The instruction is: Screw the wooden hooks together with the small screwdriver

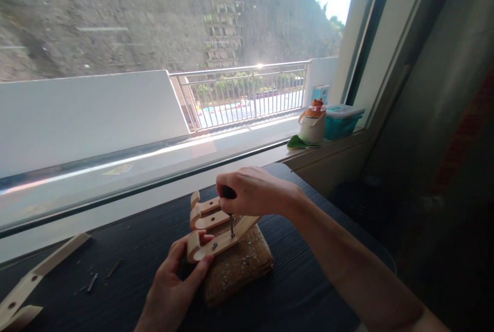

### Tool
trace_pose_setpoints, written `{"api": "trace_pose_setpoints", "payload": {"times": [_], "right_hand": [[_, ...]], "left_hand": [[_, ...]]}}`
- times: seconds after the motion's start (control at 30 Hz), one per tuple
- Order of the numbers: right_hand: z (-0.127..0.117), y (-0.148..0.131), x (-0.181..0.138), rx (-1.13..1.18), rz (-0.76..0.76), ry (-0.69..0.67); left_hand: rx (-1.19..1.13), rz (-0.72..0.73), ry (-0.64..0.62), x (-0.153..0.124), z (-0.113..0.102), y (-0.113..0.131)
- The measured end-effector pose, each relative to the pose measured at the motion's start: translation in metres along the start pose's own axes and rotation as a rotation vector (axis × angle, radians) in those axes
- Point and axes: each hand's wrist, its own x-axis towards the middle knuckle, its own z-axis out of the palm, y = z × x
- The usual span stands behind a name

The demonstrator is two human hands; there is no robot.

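Note:
My right hand (pixel 252 191) is closed around the dark handle of a screwdriver (pixel 231 220), whose metal shaft points down onto the nearest of three light wooden hooks (pixel 216 242). My left hand (pixel 175 280) pinches the curled front end of that nearest hook, thumb and fingers on either side. The hooks lie side by side on a brown chipboard block (pixel 239 265) resting on the dark table (pixel 301 291).
Loose screws (pixel 92 281) lie on the table to the left. Another pale wooden piece with holes (pixel 34 275) sits at the left edge. On the window sill at the right stand a white cup-like object (pixel 312 125) and a teal box (pixel 341 120).

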Motion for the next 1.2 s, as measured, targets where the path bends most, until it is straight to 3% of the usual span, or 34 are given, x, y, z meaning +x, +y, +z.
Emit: {"api": "trace_pose_setpoints", "payload": {"times": [0.33, 0.53, 0.73, 1.2], "right_hand": [[-0.006, -0.003, -0.009, 0.021, -0.041, -0.115], [-0.001, -0.005, -0.006, -0.047, 0.024, -0.053], [0.014, -0.005, 0.003, -0.079, -0.020, 0.063], [0.006, 0.004, 0.000, 0.032, -0.018, -0.041]], "left_hand": [[0.007, 0.019, -0.024, 0.001, 0.001, -0.004], [0.045, 0.010, -0.003, 0.002, 0.001, -0.003], [0.031, 0.044, 0.017, 0.001, 0.000, -0.001], [0.037, 0.044, 0.030, 0.003, 0.001, 0.000]]}}
